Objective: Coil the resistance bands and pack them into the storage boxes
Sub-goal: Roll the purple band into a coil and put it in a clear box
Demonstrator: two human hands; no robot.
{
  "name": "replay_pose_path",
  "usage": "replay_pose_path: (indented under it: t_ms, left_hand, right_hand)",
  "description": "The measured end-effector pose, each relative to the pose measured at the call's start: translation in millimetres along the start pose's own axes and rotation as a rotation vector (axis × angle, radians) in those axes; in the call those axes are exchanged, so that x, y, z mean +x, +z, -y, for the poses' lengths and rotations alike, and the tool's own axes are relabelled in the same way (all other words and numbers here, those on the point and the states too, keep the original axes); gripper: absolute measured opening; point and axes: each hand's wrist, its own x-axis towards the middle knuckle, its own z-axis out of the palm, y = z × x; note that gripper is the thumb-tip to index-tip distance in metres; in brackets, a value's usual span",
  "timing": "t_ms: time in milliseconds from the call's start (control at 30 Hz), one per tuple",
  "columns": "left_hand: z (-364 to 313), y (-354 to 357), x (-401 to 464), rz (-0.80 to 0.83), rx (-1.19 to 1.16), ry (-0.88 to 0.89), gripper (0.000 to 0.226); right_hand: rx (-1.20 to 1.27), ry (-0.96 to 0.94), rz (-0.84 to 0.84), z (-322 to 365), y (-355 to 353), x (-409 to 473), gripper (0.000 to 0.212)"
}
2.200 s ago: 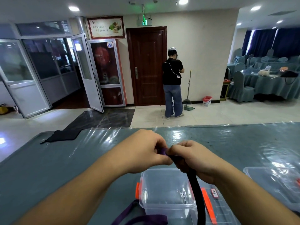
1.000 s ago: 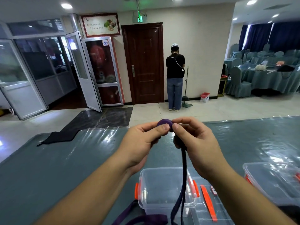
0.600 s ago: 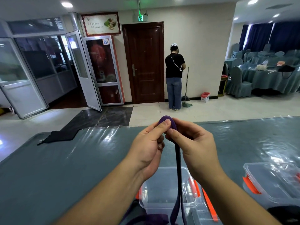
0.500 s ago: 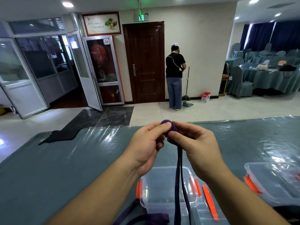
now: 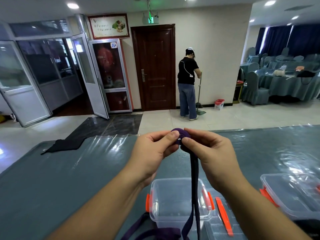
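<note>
Both hands hold a purple resistance band (image 5: 194, 179) above the table. Its upper end is wound into a small tight coil between my fingertips. My left hand (image 5: 154, 151) pinches the coil from the left with thumb and fingers. My right hand (image 5: 209, 153) pinches it from the right. The loose tail hangs straight down in front of an open clear storage box (image 5: 166, 201) with orange latches and runs out of view at the bottom edge. A second clear box (image 5: 294, 196) sits at the right.
A clear lid with an orange latch (image 5: 223, 215) lies beside the near box. A black cloth (image 5: 65, 144) lies at the table's far left. The table (image 5: 60, 179) has a shiny plastic cover. A person (image 5: 187, 84) with a broom stands by the far door.
The hands rose from low over the box to chest height. The coil between my fingertips has grown as more band was wound on, and the tail now hangs straight.
</note>
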Motion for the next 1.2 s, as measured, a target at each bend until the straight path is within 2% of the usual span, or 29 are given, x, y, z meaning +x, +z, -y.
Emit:
replay_pose_path:
  t_ms: [33,100,200,267,333,467,600,733,833,933,1000,1100,1200]
  left_hand:
    - [2,-1,0,0.005,-0.003,-0.016,0.018]
    - [-2,-8,0,0.071,0.153,-0.032,0.016]
    - [-16,-21,-1,0.236,0.513,-0.053,0.016]
    - [-24,-25,-1,0.281,0.656,-0.052,0.015]
    - [-27,-25,-1,0.254,0.61,-0.022,0.014]
    - [-18,-17,-4,0.135,0.331,0.063,0.019]
    - [-8,-9,-8,0.084,0.172,0.071,0.016]
    - [-10,-12,-10,0.127,0.252,0.04,0.018]
    - [-21,-18,-9,0.25,0.494,0.023,0.022]
    - [-28,-22,-6,0.254,0.61,0.066,0.018]
    - [-25,-19,-6,0.228,0.474,0.068,0.024]
    - [-12,-10,-7,0.165,0.157,0.042,0.036]
    - [-2,-3,-11,0.128,0.078,0.028,0.029]
  right_hand:
    - [0.003,0.009,0.005,1,-1,0,0.026]
    - [-0.061,0.034,0.053,7,-6,1,0.026]
    - [-0.41,0.04,0.257,19,-18,4,0.025]
    - [-0.519,0.066,0.349,23,-20,4,0.027]
    - [-0.447,0.063,0.293,23,-18,4,0.026]
    - [-0.172,-0.012,0.082,13,-8,-1,0.027]
    - [-0.19,-0.033,0.042,8,-4,-8,0.031]
    - [-0.36,-0.025,0.125,19,-11,-5,0.03]
    - [-0.53,-0.001,0.25,32,-15,-5,0.029]
    - [-0.509,-0.021,0.236,37,-15,-6,0.023]
    - [-0.406,-0.06,0.166,32,-13,-8,0.021]
    - [-0.255,-0.074,0.073,20,-8,-13,0.033]
    - [-0.203,-0.058,0.031,13,-5,-15,0.037]
